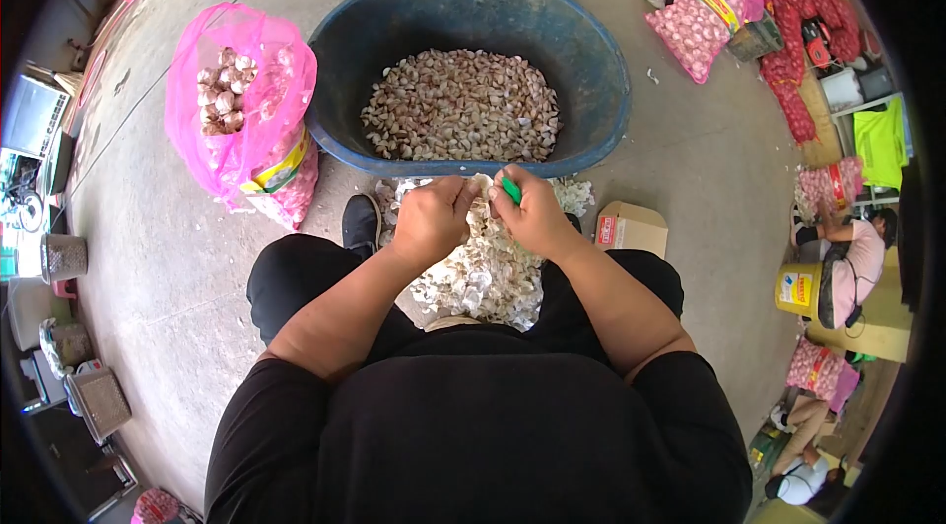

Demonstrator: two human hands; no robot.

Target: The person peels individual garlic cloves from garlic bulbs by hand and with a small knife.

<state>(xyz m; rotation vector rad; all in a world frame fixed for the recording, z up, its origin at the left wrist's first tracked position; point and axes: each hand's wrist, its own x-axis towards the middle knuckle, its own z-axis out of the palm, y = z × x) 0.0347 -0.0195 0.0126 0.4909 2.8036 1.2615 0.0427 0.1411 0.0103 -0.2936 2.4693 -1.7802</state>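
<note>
My left hand (431, 218) is closed, pinching a pale piece of garlic (482, 183) between thumb and fingers just outside the tub's near rim. Close beside it, my right hand (535, 215) wraps round a small green-handled knife (511, 191); its blade is hidden by the fingers. Between my legs, under both hands, lies a heap of papery garlic skins (478, 278). Ahead stands a big dark blue tub (330, 95), its bottom covered with loose garlic cloves (463, 105).
A pink mesh bag (187, 120) of garlic bulbs stands open left of the tub. By my right knee sits a cardboard box (641, 231). More garlic bags (695, 26) are at the upper right. Two people sit at the far right, one near a yellow bucket (796, 289).
</note>
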